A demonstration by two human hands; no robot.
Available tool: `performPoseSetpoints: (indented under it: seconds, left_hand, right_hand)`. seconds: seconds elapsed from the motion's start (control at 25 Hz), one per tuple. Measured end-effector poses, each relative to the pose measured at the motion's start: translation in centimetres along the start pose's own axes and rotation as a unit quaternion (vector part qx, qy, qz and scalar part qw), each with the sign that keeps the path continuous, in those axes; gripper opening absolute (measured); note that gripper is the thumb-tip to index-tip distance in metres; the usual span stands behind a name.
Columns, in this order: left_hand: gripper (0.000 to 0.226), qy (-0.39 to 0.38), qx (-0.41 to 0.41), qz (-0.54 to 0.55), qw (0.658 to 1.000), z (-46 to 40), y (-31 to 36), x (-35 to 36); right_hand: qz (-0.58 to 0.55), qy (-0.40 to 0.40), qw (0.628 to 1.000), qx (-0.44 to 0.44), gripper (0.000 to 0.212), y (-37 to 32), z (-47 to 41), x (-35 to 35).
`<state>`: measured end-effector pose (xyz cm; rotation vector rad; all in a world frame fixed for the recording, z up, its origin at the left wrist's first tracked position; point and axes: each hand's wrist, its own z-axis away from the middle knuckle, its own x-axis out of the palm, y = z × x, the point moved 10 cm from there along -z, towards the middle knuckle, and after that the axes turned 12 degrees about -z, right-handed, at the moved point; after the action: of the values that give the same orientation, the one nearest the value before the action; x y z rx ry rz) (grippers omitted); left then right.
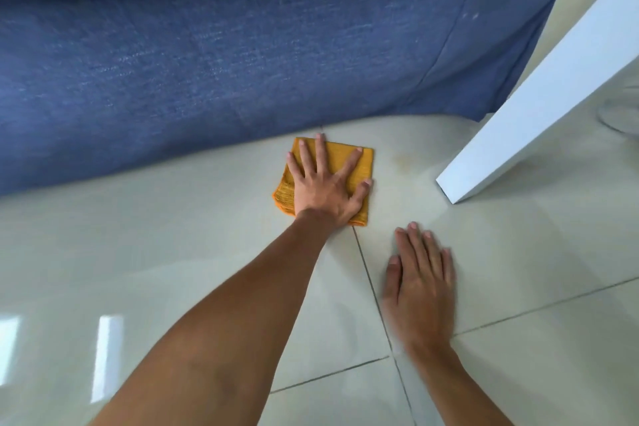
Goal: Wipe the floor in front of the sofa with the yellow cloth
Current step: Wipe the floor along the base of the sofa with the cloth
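A folded yellow cloth (361, 166) lies flat on the glossy pale tile floor (173, 252), just in front of the blue fabric sofa (207, 62). My left hand (326, 183) presses down on the cloth with fingers spread wide, covering most of it. My right hand (420, 284) rests palm-down on the bare floor to the right and nearer to me, fingers together, holding nothing. It looks slightly blurred. A faint yellowish stain (403, 161) marks the tile right of the cloth.
A white furniture leg (539, 97) slants down to the floor at the right, close to the sofa's corner. A round clear base (619, 111) shows at the far right edge. Dark grout lines (371, 284) cross the tiles near my right hand.
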<state>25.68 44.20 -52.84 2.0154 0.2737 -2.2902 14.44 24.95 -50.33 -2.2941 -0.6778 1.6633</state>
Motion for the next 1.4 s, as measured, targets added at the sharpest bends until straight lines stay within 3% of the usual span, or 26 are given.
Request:
performPoseSetpoints:
  seconds: [0.2, 0.32, 0.44, 0.56, 0.72, 0.88, 1.08, 1.4]
  left_hand:
    - [0.068, 0.006, 0.064, 0.009, 0.998, 6.8, 3.2, -0.1]
    - [0.066, 0.015, 0.040, 0.022, 0.999, 15.3, 1.1, 0.8]
    - [0.067, -0.010, -0.033, -0.003, 0.999, 20.3, -5.2, 2.6]
    - [0.070, -0.021, -0.113, -0.007, 0.993, 18.4, -11.3, 3.0]
    - [0.068, -0.022, -0.154, 0.003, 0.988, 10.7, -12.7, 2.5]
    - [0.060, -0.014, -0.153, 0.014, 0.988, 2.1, -8.5, 1.5]
    - [0.061, -0.016, -0.071, -0.006, 0.997, -5.9, 0.5, -0.4]
    - [0.061, 0.007, 0.068, -0.013, 0.998, -6.4, 11.1, -1.7]
  right_hand:
    - [-0.079, 0.098, 0.990, 0.059, 0.041, 2.5, -0.4, -2.5]
    - [-0.062, 0.072, 0.994, 0.063, 0.044, 3.2, -1.0, -3.0]
    - [0.016, 0.025, 0.999, 0.025, 0.046, 4.1, -0.6, -3.1]
    - [0.068, -0.023, 0.997, 0.029, 0.050, 4.7, 0.4, -2.5]
    - [0.061, -0.045, 0.996, 0.041, 0.052, 4.9, 0.6, -1.8]
    - [0.053, -0.039, 0.997, 0.037, 0.050, 5.3, 0.8, -1.8]
    - [0.045, -0.034, 0.998, 0.030, 0.049, 5.3, 0.7, -1.6]
    - [0.043, -0.016, 0.999, 0.025, 0.047, 5.2, 0.6, -1.9]
